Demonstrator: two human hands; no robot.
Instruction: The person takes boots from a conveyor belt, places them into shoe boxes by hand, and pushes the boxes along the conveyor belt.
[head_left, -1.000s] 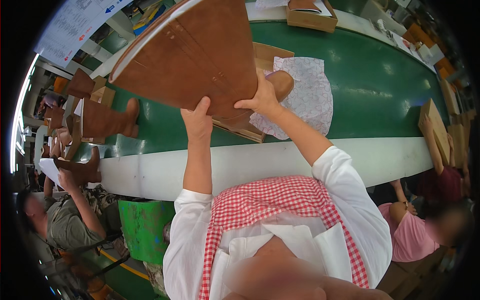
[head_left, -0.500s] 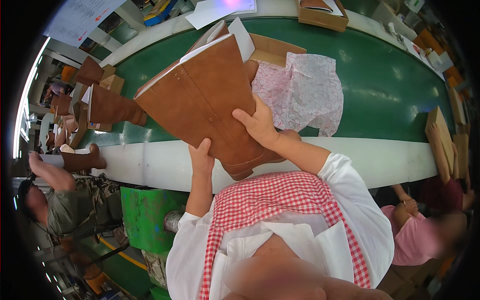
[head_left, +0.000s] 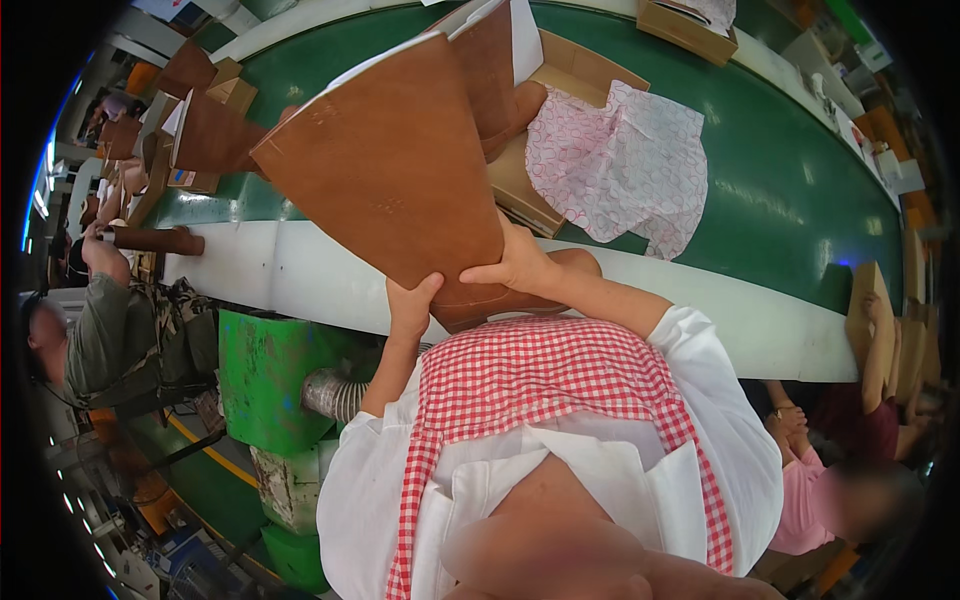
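I hold a tall brown suede boot up in front of my chest, its shaft pointing away from me toward the upper left. My left hand grips the boot near its lower end from below. My right hand clasps the same end from the right side. Behind it a second brown boot leans in an open cardboard box on the green conveyor belt. Patterned pink-and-white tissue paper spills out of the box to the right.
More brown boots and boxes lie on the belt to the left, where a seated person works. A green machine housing stands below the belt's white edge. Other people sit at right. Another box rides farther up the belt.
I have drawn the boot closer to my body and lower, and its shaft now tilts toward the upper left. The box and tissue paper show more fully.
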